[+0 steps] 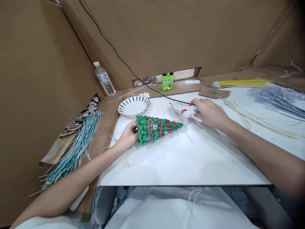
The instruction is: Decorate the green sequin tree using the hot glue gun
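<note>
My left hand (pixel 130 135) grips a small green tinsel Christmas tree (pixel 157 129) by its wide base; some of the fingers are hidden behind it. The tree lies on its side with its tip to the right, and red tinsel winds around it. A small pink square sits on its side. My right hand (pixel 209 112) is closed on a white glue gun (pixel 182 110) with red parts, just beyond the tree's tip. The gun's nozzle points left, towards the plate, and a glue stick (pixel 196 118) sticks out of its back end.
A white plate (pixel 133 106) with blue strokes stands behind the tree. A water bottle (pixel 105 79) and a green packet (pixel 167 82) stand at the back. Bundled green stems (pixel 73 149) lie left, yellow stems (pixel 243 83) right. A black cord (pixel 114 51) hangs down to the gun.
</note>
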Demonstrator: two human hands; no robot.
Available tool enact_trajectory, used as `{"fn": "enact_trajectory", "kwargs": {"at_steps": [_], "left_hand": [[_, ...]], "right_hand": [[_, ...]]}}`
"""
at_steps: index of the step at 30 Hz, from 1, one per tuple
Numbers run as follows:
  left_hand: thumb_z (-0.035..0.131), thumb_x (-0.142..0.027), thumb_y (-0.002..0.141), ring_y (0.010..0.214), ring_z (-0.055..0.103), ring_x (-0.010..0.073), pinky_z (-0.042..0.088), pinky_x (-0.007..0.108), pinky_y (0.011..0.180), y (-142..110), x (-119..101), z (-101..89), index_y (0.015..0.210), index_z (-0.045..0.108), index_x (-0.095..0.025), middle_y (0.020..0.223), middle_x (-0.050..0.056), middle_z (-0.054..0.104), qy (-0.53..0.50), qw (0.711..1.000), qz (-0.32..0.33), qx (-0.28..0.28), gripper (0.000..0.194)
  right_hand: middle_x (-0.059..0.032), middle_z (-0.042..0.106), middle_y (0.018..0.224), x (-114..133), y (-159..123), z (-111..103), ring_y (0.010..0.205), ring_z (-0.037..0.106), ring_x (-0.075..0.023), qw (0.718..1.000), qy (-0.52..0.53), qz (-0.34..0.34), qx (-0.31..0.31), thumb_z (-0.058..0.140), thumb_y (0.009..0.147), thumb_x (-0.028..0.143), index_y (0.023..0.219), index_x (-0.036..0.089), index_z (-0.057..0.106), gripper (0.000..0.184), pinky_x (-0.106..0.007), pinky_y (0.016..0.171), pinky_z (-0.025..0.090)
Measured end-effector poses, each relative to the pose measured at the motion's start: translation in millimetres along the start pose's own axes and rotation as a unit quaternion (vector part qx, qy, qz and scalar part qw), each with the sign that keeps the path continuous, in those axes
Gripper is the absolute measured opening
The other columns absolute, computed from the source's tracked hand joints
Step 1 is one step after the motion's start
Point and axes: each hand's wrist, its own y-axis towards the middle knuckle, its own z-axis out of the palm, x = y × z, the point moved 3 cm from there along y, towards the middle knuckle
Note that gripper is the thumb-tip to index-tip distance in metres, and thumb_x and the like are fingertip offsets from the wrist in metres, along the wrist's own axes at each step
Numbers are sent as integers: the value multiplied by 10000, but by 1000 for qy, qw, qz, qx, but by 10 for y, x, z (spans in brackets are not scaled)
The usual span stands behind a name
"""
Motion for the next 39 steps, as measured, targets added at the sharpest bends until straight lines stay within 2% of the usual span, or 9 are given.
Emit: {"fn": "enact_trajectory", "kwargs": {"at_steps": [12, 15, 17, 20, 22, 25, 29, 33, 39], "left_hand": [[692, -230, 662, 975, 576, 208, 458, 317, 881, 1, 22, 8, 758, 682, -153, 963, 46, 663, 6, 1000, -12, -7, 123], [698, -228, 655, 982, 572, 211, 456, 315, 884, 0, 19, 10, 765, 686, -150, 994, 50, 656, 2, 1000, -16, -4, 136], [695, -227, 657, 993, 570, 214, 454, 315, 887, 0, 18, 10, 769, 689, -148, 1010, 54, 654, 0, 1000, -17, -5, 137], [685, -214, 667, 1035, 556, 225, 451, 319, 898, 0, 23, 10, 784, 693, -147, 1061, 63, 645, 1, 1000, -20, -6, 135], [681, -198, 669, 1064, 546, 234, 447, 326, 912, 1, 26, 12, 799, 697, -148, 1108, 68, 631, -2, 1000, -17, -4, 140], [676, -170, 668, 1092, 537, 244, 438, 339, 934, 4, 32, 12, 837, 703, -148, 1159, 78, 613, -8, 1000, -8, -1, 172], [670, -145, 666, 1123, 522, 256, 426, 351, 955, 2, 41, 13, 871, 704, -146, 1187, 85, 603, -22, 1000, -10, 3, 208], [670, -115, 651, 1129, 518, 252, 428, 342, 952, -6, 50, 13, 866, 699, -147, 1227, 79, 580, -25, 999, -26, 4, 219], [596, -54, 674, 1174, 487, 246, 370, 351, 1012, -4, 49, 23, 890, 687, -149, 1243, 72, 567, -16, 1000, -24, 11, 253]], "right_hand": [[-118, 527, 1034, -76, 58, 191, 1009, 459, -275, 999, 20, -20, 22, 467, 655, 143, 1163, 169, 464, 509, -330, 754, 390], [-122, 541, 1058, -102, 81, 179, 987, 495, -278, 999, 38, -4, 32, 463, 649, 142, 1186, 168, 474, 538, -355, 762, 417], [-123, 557, 1070, -69, 88, 104, 996, 512, -282, 998, 59, -3, 5, 454, 668, 141, 1191, 164, 492, 524, -384, 794, 430], [-94, 553, 1147, 132, 37, -110, 1073, 505, -257, 992, 111, -33, -59, 438, 754, 190, 1197, 183, 502, 448, -393, 891, 424], [-80, 552, 1181, 357, -53, -274, 1067, 527, -240, 969, 211, -83, -101, 461, 808, 291, 1169, 187, 528, 381, -389, 911, 431], [-63, 523, 1245, 728, -222, -408, 1121, 509, -223, 930, 313, -170, -94, 567, 778, 446, 1227, 208, 501, 513, -366, 945, 433], [-61, 470, 1317, 1046, -361, -347, 1203, 450, -217, 903, 358, -233, -43, 629, 721, 523, 1312, 210, 434, 697, -369, 1023, 386], [-53, 452, 1334, 1124, -359, -219, 1203, 457, -201, 879, 410, -244, -3, 593, 775, 478, 1322, 235, 435, 619, -368, 1029, 391], [-45, 482, 1298, 1126, -337, -165, 1187, 466, -197, 862, 452, -231, -16, 598, 790, 433, 1307, 261, 462, 561, -395, 1022, 398]]}}
